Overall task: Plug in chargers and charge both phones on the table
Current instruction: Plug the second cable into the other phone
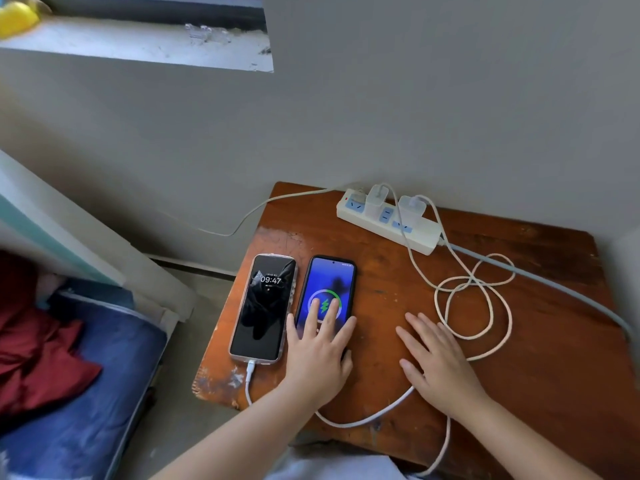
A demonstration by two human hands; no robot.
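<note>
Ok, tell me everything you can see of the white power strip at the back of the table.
The power strip is a long white plastic bar with blue-faced sockets, lying flat and slanted near the back edge of the wooden table, close to the wall. A small red spot shows at its left end. Two white charger bricks stand plugged into it, each with a white cable leaving its top. A grey cord leaves its right end. Neither hand touches it.
</note>
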